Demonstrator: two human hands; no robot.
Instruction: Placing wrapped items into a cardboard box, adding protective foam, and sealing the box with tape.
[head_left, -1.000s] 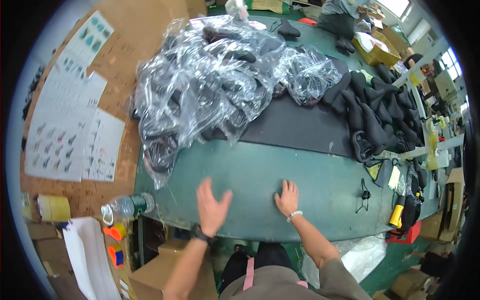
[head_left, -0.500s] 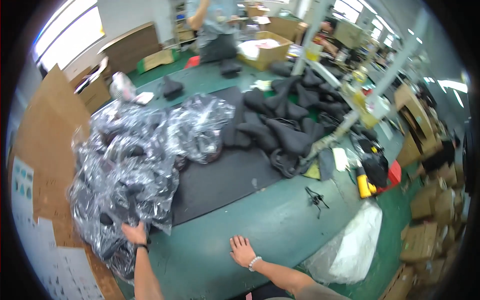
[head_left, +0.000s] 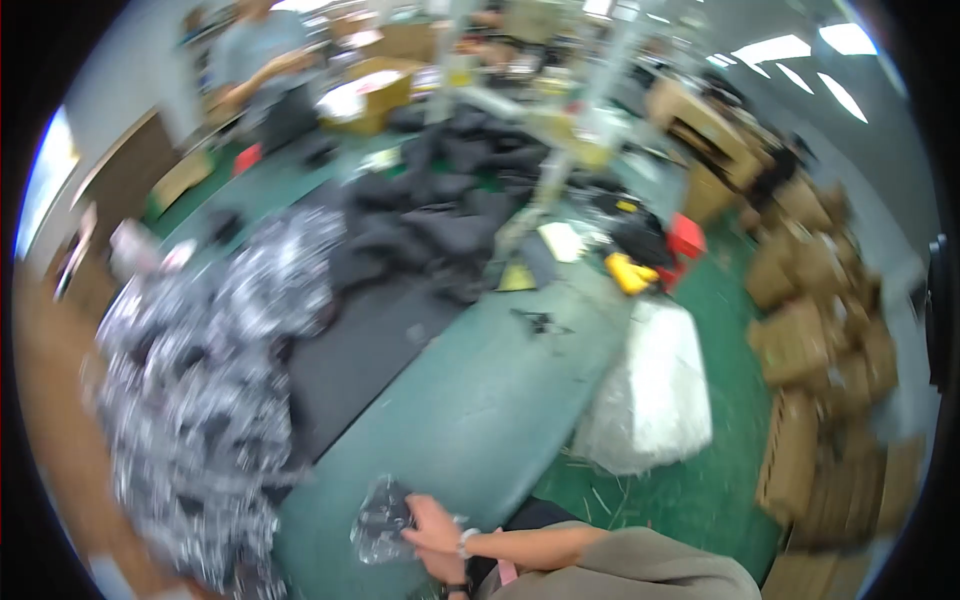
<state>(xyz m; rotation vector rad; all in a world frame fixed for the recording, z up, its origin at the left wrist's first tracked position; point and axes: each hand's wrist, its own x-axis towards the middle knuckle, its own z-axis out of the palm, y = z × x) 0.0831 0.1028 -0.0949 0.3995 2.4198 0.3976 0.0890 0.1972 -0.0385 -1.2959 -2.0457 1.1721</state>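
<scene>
A clear plastic bag (head_left: 383, 522) with something black inside lies at the near edge of the green table. My right hand (head_left: 434, 524), a beaded bracelet at its wrist, is closed on the bag's right side. My left hand (head_left: 442, 566), with a dark wristband, is just below and partly behind the right one; its fingers are hidden. To the left spreads a big heap of black items in clear plastic bags (head_left: 200, 400), blurred by motion. Farther back lies a pile of black saddle-shaped covers (head_left: 440, 215).
A black mat (head_left: 350, 350) lies on the green table (head_left: 450, 420). A small black tool-like thing (head_left: 540, 322) and a yellow-handled tool (head_left: 630, 273) are on the right. A white plastic sack (head_left: 655, 390) hangs by the table's edge. Cardboard boxes (head_left: 800, 340) stack at right. Another person (head_left: 262, 75) stands far left.
My left hand has come from the bagged heap to my right hand, which was flat on the table. A bagged black item is now at the hands. The view has swung right.
</scene>
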